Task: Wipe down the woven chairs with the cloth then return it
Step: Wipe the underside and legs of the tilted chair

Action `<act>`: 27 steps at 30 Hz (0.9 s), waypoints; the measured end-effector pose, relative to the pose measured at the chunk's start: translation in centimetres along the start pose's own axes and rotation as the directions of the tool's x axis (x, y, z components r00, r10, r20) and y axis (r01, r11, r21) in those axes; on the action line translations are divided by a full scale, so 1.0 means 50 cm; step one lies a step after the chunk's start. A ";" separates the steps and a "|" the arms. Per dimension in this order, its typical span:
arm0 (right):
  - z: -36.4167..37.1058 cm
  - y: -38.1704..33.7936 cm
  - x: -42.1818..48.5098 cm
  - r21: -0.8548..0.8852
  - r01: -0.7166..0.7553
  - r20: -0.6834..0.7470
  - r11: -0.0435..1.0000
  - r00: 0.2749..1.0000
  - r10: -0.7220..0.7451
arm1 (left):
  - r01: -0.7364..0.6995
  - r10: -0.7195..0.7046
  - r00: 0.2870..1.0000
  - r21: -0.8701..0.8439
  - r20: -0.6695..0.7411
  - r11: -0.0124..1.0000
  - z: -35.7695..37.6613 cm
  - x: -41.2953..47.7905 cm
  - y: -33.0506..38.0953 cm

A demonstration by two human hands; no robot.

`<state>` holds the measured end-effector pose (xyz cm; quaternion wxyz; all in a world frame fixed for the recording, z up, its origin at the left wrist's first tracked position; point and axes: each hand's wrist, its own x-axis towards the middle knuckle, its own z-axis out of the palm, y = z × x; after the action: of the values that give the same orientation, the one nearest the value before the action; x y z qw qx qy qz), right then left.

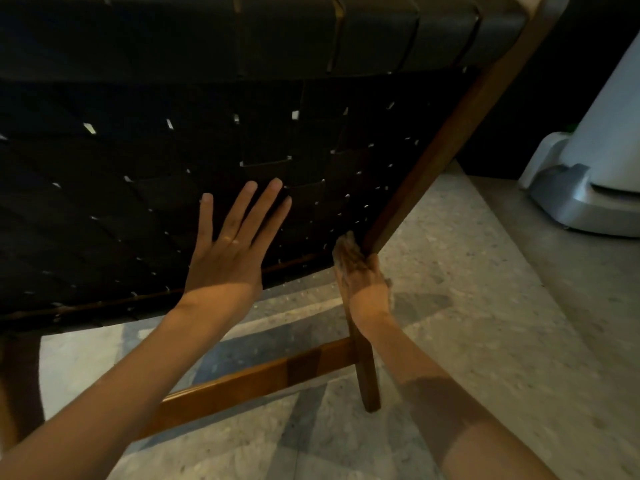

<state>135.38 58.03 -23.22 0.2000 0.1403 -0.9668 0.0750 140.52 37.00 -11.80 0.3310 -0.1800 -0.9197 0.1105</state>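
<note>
Wiping step in hand: the right hand (367, 289) grips a brownish cloth (346, 252) bunched against the lower end of the wooden side rail (450, 140) of the chair (311, 46). The left hand (225, 258), fingers straight and spread, lies flat on the black woven panel (138, 202) just left of the cloth, likely bracing it. Next move probably calls for running the cloth up the rail or across the weave toward the left hand, with steady pressure. No container seen; a white unit (606, 150) sits well right of the right hand, and I can't tell what it is or holds.

Dim, soft blur; shadows banding floor (485, 271).
</note>
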 end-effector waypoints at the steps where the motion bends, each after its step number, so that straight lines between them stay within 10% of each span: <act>1: -0.015 -0.007 0.003 -0.019 -0.057 0.073 0.998 0.996 0.058 | 0.002 -0.002 1.000 -0.011 0.013 1.000 -0.002 0.000 -0.001; 7: -0.131 -0.024 -0.003 0.454 -0.193 -0.066 0.870 0.966 0.249 | -0.048 0.047 0.998 -0.051 -0.030 0.998 -0.027 -0.012 -0.001; 10: -0.206 -0.076 -0.020 0.757 -0.136 -0.294 0.640 0.803 0.518 | -0.065 0.057 0.991 -0.056 -0.125 0.996 -0.042 -0.015 -0.015; 15: -0.330 -0.080 0.030 0.311 0.130 -0.843 0.942 0.496 0.209 | -0.061 0.055 0.973 -0.023 -0.223 0.998 -0.067 -0.013 -0.046; 27: -0.284 -0.076 0.135 0.142 0.148 -0.870 0.979 0.490 0.052 | -0.069 0.079 0.980 0.063 -0.183 0.996 -0.052 0.011 -0.037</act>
<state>135.78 55.66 -7.22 0.6470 0.1292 -0.7169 0.2253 141.33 35.75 -8.94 0.4156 -0.2143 -0.8742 0.1313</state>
